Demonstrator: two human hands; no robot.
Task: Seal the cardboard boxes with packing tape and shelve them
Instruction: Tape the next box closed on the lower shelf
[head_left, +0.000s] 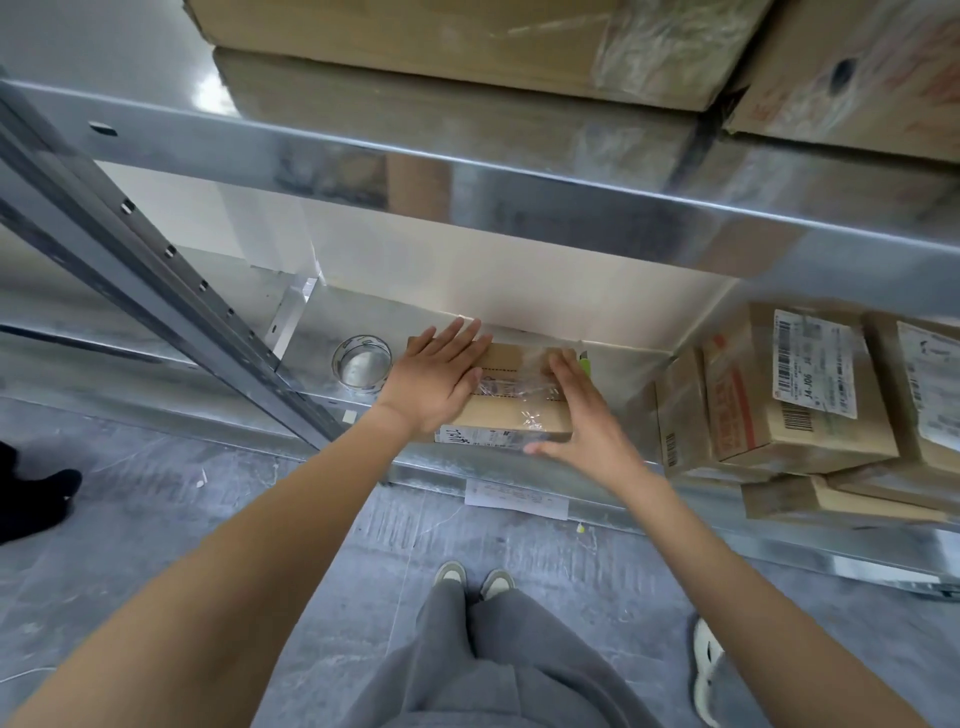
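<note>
A small brown cardboard box (511, 395) lies on the metal shelf (311, 364), with clear tape across its top and a white label on its front side. My left hand (439, 374) rests flat on the box's left part, fingers spread. My right hand (582, 410) lies flat along the box's right edge, thumb at the front corner. Neither hand grips anything. A roll of clear packing tape (362, 362) lies flat on the shelf just left of the box. A small green object (585, 362) shows behind the box's right end.
Several labelled cardboard boxes (779, 395) are stacked on the same shelf to the right. Large boxes (467, 47) fill the shelf above, over a metal beam (467, 171). A slanted metal upright (171, 270) stands at left. A paper slip (517, 499) lies on the grey floor.
</note>
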